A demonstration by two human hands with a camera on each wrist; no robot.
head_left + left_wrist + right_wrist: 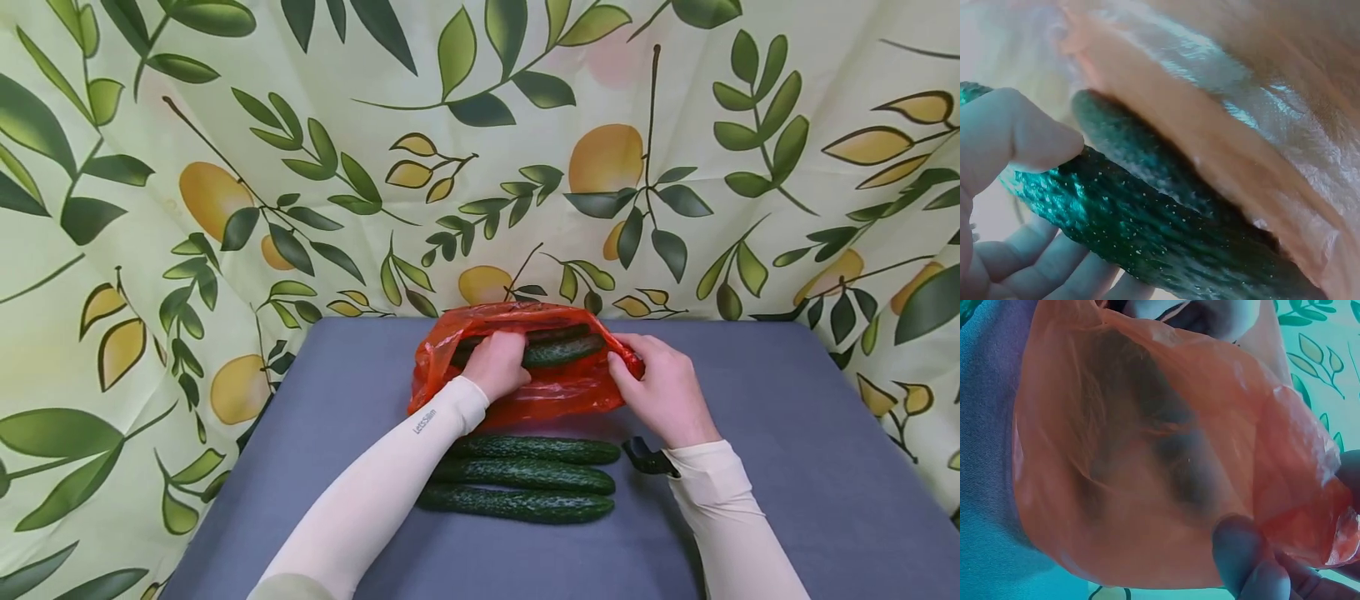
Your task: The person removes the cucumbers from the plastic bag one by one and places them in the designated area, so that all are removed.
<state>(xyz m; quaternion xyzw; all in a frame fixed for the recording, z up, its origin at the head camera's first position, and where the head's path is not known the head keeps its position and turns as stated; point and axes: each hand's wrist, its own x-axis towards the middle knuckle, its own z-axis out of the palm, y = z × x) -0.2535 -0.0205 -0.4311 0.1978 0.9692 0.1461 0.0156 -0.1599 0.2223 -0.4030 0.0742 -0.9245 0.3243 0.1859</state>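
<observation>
A red plastic bag (pixel 442 350) lies on its side at the far part of the table, its mouth facing the person. Inside it my left hand (pixel 497 364) grips a dark green cucumber (pixel 564 351). The left wrist view shows the thumb over the bumpy cucumber (pixel 1141 225) and the fingers beneath. A second cucumber (pixel 1138 147) lies right behind it against the bag's wall. At the right side of the mouth, my right hand (pixel 667 385) pinches the bag's edge between thumb and fingers. Through the thin plastic (pixel 1210 550), dark cucumber shapes show in the right wrist view.
In front of the bag, three cucumbers (pixel 525 475) lie side by side on the grey-blue table (pixel 360 400), partly behind the left forearm. A black strap piece (pixel 648 458) sticks out at the right wrist. A leaf-and-fruit patterned cloth (pixel 517 250) hangs behind the table.
</observation>
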